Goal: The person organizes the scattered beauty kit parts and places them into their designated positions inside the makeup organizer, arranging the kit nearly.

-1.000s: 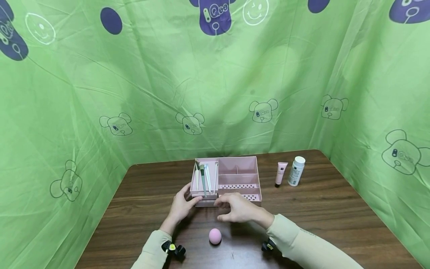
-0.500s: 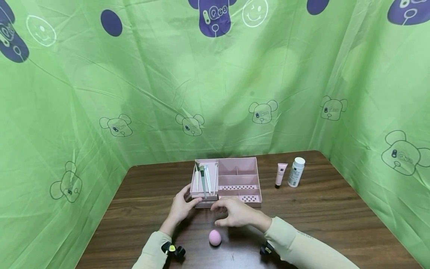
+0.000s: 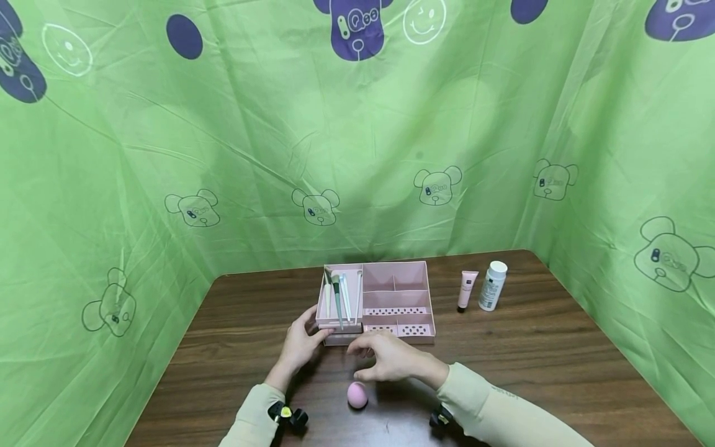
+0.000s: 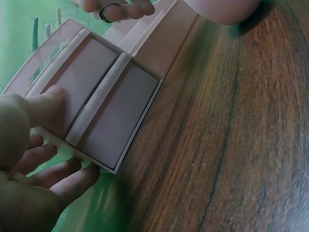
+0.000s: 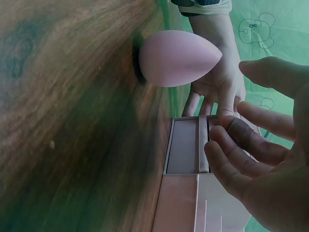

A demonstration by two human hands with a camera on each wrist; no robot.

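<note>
A pink makeup organizer (image 3: 416,339) stands on the table, with two small drawers on its left front. My left hand (image 3: 300,345) grips its front left corner. In the left wrist view the thumb (image 4: 50,99) lies on the upper drawer front (image 4: 89,67), and the fingers are against the side wall. Both drawers sit pushed in. My right hand (image 3: 391,359), fingers loosely bent and holding nothing, hovers in front of the organizer. Just below it in the head view, a pink egg-shaped makeup sponge (image 3: 357,396) stands on the table, pointed end up. A ring-like band (image 5: 240,133) circles one right finger.
Several makeup brushes (image 3: 337,297) lie in the organizer's top left tray, handles toward me. To the right stand a pink tube (image 3: 467,290) on its black cap and a white bottle (image 3: 493,287). Green printed cloth (image 3: 357,143) hangs behind the wooden table (image 3: 530,347).
My right hand has drawn back from the organizer's front, moving slightly left and toward me, nearer the sponge. The sponge looked round earlier and shows its pointed end now. My left hand stays put.
</note>
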